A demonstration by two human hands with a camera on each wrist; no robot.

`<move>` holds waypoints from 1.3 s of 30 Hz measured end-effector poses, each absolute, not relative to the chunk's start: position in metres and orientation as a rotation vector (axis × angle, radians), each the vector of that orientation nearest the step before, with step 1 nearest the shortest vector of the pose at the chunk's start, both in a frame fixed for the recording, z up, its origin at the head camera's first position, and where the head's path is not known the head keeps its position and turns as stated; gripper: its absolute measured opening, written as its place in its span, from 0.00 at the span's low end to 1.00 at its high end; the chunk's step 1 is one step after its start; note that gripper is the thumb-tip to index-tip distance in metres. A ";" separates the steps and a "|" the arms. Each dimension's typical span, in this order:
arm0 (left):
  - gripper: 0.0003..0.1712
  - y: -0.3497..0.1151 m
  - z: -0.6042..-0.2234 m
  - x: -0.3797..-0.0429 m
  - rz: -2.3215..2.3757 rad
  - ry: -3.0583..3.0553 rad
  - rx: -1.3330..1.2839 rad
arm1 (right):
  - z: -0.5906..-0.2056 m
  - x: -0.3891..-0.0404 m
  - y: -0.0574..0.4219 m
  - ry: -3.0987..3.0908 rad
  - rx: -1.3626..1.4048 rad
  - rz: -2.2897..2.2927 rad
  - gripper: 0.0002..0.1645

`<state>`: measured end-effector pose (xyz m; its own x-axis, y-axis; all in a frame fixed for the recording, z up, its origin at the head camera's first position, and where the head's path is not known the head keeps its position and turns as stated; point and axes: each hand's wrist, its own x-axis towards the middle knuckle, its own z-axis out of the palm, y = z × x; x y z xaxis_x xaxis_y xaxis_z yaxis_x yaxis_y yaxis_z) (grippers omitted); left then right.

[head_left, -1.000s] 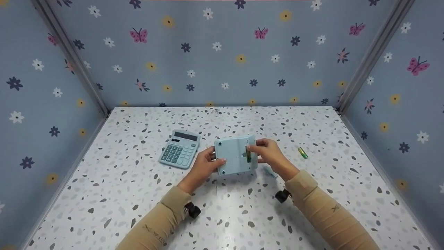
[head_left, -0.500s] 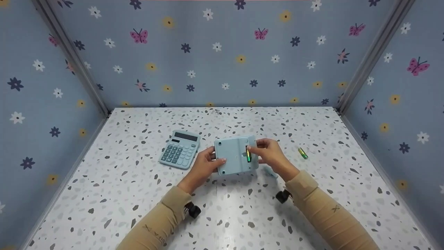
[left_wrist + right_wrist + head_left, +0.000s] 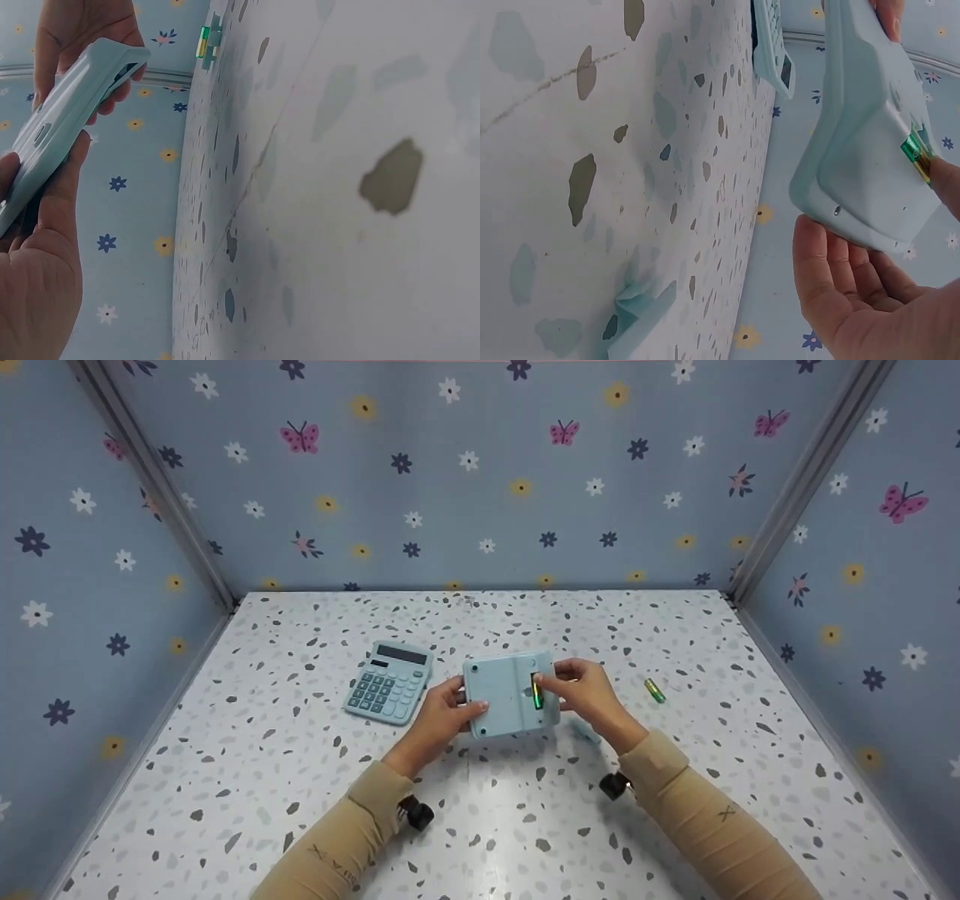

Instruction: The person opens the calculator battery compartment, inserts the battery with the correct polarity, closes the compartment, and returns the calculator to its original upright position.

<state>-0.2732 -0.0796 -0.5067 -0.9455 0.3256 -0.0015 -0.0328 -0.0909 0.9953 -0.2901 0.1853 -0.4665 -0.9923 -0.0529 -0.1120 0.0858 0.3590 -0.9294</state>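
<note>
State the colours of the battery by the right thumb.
The battery is green and gold; clearest in right wrist view.

A pale-blue device (image 3: 501, 697), matching calculator (image 3: 390, 682) and green-and-gold batteries (image 3: 655, 691) appear against a grey-flecked white desk (image 3: 510, 825) and flower-patterned blue walls (image 3: 480, 427).

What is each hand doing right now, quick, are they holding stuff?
Left hand: closed, holding the flipped-over calculator.
Right hand: closed, holding that calculator's other side, with its thumb on a battery.
</note>
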 end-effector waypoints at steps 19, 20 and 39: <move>0.33 -0.082 -0.509 -0.274 2.142 1.918 0.325 | -0.467 -0.291 0.208 2.584 0.028 -1.604 0.36; 0.33 -0.082 -0.509 -0.274 2.143 1.919 0.323 | -0.467 -0.292 0.209 2.591 0.038 -1.593 0.36; 0.32 -0.083 -0.512 -0.276 2.141 1.915 0.332 | -0.471 -0.293 0.222 2.755 -0.027 -1.227 0.28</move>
